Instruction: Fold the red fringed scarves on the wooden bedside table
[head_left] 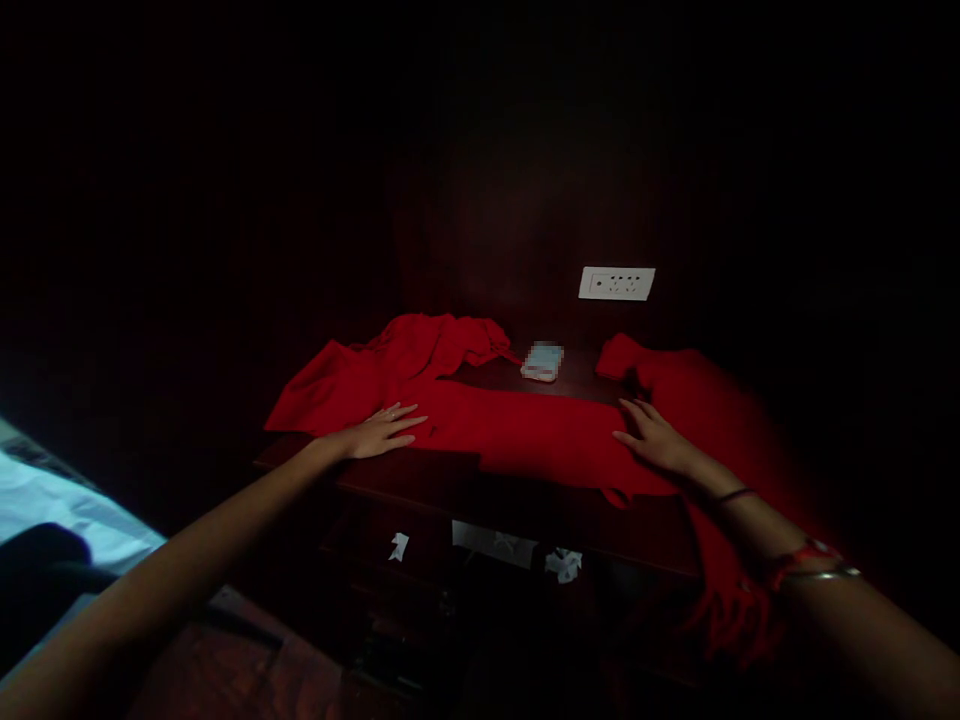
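A long red scarf (525, 430) lies across a dark wooden desk (420, 480). Its middle is spread in a flat strip, while the left part is bunched in loose folds. On the right it bends back and also hangs over the desk's side, with a fringe at the lower end. My left hand (382, 430) rests flat on the strip's left part, fingers spread. Toward its right end, my right hand (652, 438) touches the cloth with fingers apart. Neither hand grips the fabric.
Behind the strip lies a phone-like object (543, 361), its surface blurred. A white wall socket (617, 283) sits above it. Crumpled white paper (564, 565) shows beneath the desktop. At the left is a pale sheet (67, 510). Much of the surroundings is too dark to make out.
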